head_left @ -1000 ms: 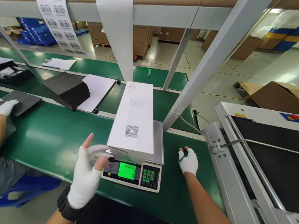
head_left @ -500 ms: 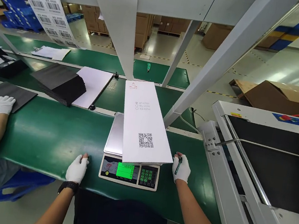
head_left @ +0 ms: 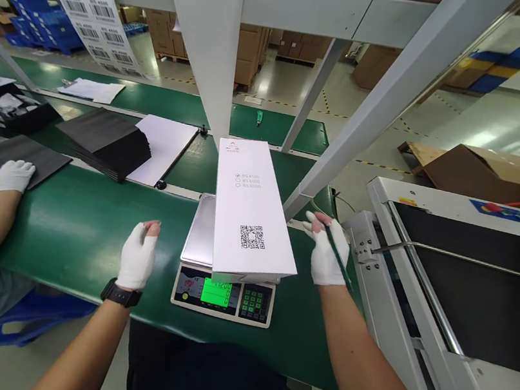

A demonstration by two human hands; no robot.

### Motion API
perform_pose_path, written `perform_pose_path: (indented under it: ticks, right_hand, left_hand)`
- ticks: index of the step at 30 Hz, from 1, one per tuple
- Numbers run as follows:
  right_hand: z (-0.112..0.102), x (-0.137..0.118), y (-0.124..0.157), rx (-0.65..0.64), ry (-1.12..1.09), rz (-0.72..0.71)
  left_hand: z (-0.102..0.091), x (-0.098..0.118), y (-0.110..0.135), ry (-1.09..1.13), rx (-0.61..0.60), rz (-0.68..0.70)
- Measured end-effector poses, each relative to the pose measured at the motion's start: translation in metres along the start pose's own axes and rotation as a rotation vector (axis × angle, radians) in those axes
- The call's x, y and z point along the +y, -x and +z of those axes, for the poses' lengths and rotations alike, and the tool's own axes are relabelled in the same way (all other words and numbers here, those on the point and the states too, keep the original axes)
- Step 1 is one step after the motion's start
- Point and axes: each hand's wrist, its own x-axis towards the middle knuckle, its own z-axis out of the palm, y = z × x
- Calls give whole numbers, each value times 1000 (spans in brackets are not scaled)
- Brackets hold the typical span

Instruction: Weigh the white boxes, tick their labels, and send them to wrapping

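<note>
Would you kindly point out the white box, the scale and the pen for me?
white box (head_left: 250,210): head view, middle of its top face.
scale (head_left: 201,228): head view, bare steel pan.
pen (head_left: 340,254): head view, shaft in right hand.

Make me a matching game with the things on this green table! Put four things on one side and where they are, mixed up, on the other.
Things:
1. white box
2. pen
3. black sheets
4. scale

Places:
A. held in the right hand
B. stacked on the far left part of the table
C. lying on top of the scale's plate
D. standing on the green belt between the two hands

Pairs: 1-C, 2-A, 3-B, 4-D. The left hand holds nothing.
</note>
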Motion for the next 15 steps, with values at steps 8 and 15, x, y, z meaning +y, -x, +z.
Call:
perform_pose_path:
  ticks: [8, 15]
  right_hand:
    - [82, -69, 33, -258, -380, 224]
    - [73, -94, 26, -219, -310, 52]
  left_hand:
    - [56, 114, 56, 904, -416, -157]
    - [78, 73, 74, 786, -126, 144]
